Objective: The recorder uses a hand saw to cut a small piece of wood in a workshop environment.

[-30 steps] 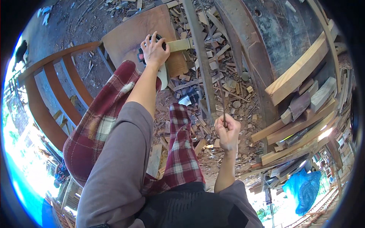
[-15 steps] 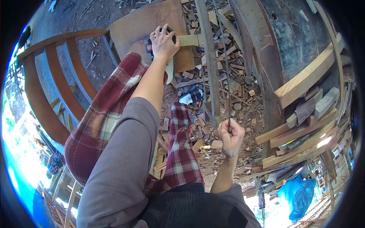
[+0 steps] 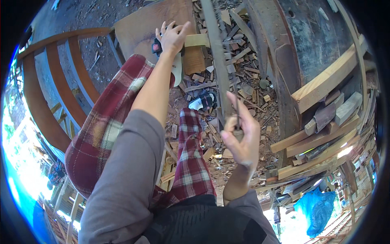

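Note:
My left hand [image 3: 172, 39] has its fingers spread above my dark sandal [image 3: 157, 47], on a brown wooden board [image 3: 138, 24]. Close to that hand, a pale wooden strip [image 3: 198, 40] runs across the board up to a long grey wooden bar [image 3: 217, 53], which is smeared by motion. Beside the bar, my right hand [image 3: 243, 136] is blurred, with thumb and forefinger apart around a thin dark rod or cord [image 3: 237, 106]. I cannot tell how firmly it grips.
Offcuts and chips [image 3: 252, 87] litter the ground. Beams and sticks [image 3: 317, 140] are piled at right, beside a dark tabletop [image 3: 325, 44]. A curved slatted wooden frame [image 3: 61, 81] stands at left. My other sandal [image 3: 203, 101] is among the scraps.
My right hand has loosened from a fist, its fingers now more stretched and blurred. The grey bar has shifted slightly left. My left hand has lifted a little.

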{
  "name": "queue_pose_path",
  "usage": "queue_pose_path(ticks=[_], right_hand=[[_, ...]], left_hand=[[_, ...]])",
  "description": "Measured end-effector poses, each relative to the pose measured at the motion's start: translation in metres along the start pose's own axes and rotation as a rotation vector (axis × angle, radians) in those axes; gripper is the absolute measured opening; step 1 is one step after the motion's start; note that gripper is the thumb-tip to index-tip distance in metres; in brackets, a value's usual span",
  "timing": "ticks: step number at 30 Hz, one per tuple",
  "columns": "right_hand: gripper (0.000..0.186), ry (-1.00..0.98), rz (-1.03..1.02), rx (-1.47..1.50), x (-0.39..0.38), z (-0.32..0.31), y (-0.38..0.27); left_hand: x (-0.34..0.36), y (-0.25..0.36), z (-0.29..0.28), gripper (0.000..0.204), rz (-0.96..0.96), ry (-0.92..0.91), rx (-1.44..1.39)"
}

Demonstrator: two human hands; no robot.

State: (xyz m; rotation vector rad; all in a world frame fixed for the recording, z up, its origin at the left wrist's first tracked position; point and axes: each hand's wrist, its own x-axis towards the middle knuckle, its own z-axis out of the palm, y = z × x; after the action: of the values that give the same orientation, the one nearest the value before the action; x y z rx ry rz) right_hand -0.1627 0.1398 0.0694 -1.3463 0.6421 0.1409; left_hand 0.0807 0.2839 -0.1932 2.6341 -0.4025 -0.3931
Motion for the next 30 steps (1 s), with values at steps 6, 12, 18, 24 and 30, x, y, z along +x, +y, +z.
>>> queue_pose_path(ticks=[6, 12, 18, 24, 30], right_hand=[[0.090, -0.140, -0.043, -0.006, 0.006, 0.006, -0.003], [0.100, -0.174, -0.155, 0.200, 0.000, 0.006, 0.041], [0.100, 0.369, -0.521, -0.291, -0.022, 0.028, 0.114], [0.047, 0.368, -0.365, -0.275, 0.006, 0.018, 0.177], [0.020, 0.258, -0.385, -0.061, 0.010, 0.028, 0.197]], left_hand=[[0.019, 0.080, -0.029, 0.077, -0.194, -0.312, -0.468], [0.021, 0.087, -0.001, 0.062, -0.117, -0.377, -0.434], [0.020, 0.082, 0.005, 0.061, -0.082, -0.298, -0.316], [0.016, 0.084, 0.010, 0.066, -0.046, -0.241, -0.338], [0.002, -0.002, 0.012, 0.050, 0.179, 0.062, 0.222]])
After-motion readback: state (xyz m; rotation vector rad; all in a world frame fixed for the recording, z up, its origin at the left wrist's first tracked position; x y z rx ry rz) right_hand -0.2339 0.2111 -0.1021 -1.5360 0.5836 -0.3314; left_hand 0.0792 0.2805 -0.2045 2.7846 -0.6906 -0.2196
